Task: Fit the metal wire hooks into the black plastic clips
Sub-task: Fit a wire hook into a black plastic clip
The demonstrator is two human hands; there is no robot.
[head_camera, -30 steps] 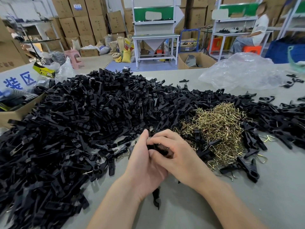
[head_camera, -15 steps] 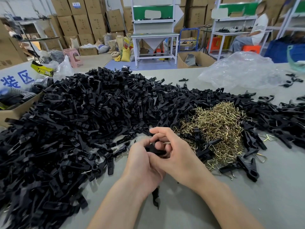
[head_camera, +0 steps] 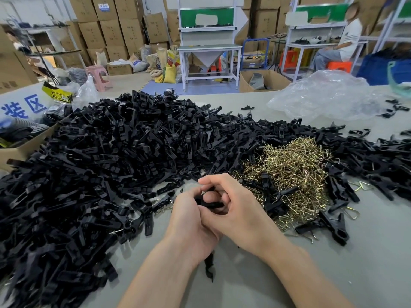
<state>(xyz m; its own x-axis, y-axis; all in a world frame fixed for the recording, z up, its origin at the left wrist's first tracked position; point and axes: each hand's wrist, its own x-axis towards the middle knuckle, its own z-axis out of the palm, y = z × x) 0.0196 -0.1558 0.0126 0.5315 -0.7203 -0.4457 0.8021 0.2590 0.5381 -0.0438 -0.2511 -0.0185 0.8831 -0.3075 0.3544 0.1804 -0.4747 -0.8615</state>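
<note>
We log both hands meeting low over table [head_camera: 367,252], just in front of piles. Left hand [head_camera: 191,221] curled round black clip [head_camera: 209,204]; right hand [head_camera: 235,210] pinching same clip from above, fingers bent over it. Hook pile [head_camera: 293,172] just right of hands, clip pile [head_camera: 111,163] to left.

Risk, our guess: hook skews or springs out if clip not held square, then drops into clip pile.

Hook in hand hidden by fingers; we can't tell if seated. Dark piece [head_camera: 209,266] under left wrist unclear.

Left hand [head_camera: 191,221], right hand [head_camera: 236,211] around black clip [head_camera: 211,204]
</note>
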